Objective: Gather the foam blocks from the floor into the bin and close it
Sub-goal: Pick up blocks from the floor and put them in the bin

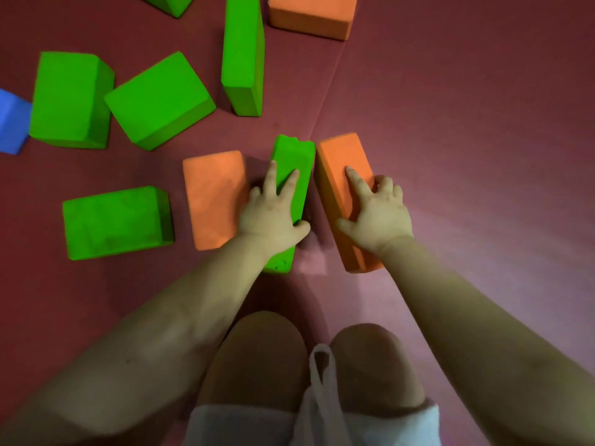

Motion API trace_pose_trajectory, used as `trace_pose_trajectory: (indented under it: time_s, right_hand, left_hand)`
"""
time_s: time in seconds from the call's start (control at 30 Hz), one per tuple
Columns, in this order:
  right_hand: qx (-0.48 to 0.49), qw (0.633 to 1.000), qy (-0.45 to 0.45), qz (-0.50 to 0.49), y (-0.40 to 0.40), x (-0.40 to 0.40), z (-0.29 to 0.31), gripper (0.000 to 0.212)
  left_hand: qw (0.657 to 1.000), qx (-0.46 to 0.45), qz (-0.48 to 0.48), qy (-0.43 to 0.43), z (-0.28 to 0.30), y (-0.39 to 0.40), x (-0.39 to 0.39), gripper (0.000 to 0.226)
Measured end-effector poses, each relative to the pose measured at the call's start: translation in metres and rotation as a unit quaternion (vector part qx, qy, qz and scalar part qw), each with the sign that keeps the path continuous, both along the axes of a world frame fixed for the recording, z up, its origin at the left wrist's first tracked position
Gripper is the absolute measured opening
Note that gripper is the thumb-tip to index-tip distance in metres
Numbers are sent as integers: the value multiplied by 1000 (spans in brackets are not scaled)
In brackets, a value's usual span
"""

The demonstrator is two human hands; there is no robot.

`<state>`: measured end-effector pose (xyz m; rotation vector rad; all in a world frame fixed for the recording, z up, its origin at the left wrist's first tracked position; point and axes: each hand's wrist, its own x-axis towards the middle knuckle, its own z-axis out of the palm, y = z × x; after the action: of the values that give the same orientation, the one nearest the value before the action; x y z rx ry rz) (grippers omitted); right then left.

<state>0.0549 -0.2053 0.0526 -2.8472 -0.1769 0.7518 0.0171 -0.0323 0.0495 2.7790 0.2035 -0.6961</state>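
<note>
Left hand (270, 214) clamps over a narrow green block (291, 175) standing on edge on the red floor mat (450, 123), thumb on one side, fingers spread on top. Right hand (376, 214) grips an orange block (341, 175) just beside the green one. Both arms reach straight down. Other green blocks (157, 101) lie beyond the green block, still on the floor.
</note>
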Motion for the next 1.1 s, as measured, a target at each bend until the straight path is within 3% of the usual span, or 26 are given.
trace_pose_trajectory:
  time_s: [0.33,0.5,0.8,1.1]
  right_hand:
    - [21,995,-28,-99,-26,18,316,87]
    - [29,985,-67,-157,-41,51,435,86]
    - [28,966,-170,-191,-136,192,563,82]
    - [52,952,-207,-219,-242,386,627,81]
  left_hand:
    - [997,-16,-70,-41,317,-25,56,84]
    - [991,-17,-112,-71,434,-48,108,84]
    - [973,-36,-166,-157,559,-136,273,81]
    - [970,-56,-159,-176,625,-244,470,80]
